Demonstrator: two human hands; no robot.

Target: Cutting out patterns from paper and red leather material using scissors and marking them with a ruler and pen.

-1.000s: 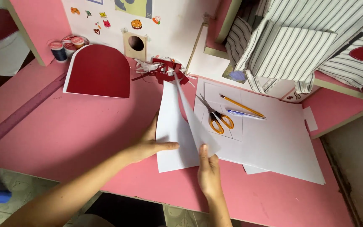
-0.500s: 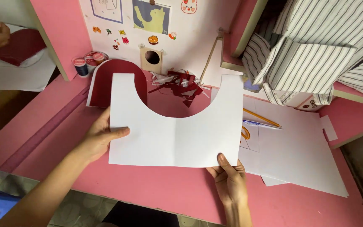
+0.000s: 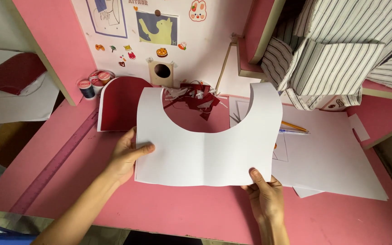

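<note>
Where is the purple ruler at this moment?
In the head view the purple ruler lies diagonally on the pink table, on the left side, beside the left hand and below the dark red piece.

Cat poster [image 3: 156, 28], small stickers [image 3: 161, 51] on wall.

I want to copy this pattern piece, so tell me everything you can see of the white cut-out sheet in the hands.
The white cut-out sheet looks like plain stiff paper, unfolded and spread flat above the pink table. A faint vertical crease runs down its middle. Its top edge has a deep rounded scoop between two upright lobes with curved outer edges; the bottom edge is straight. The left hand grips its left edge, thumb on top; the right hand pinches its bottom right edge. It overlaps the white sheets beneath.
</note>
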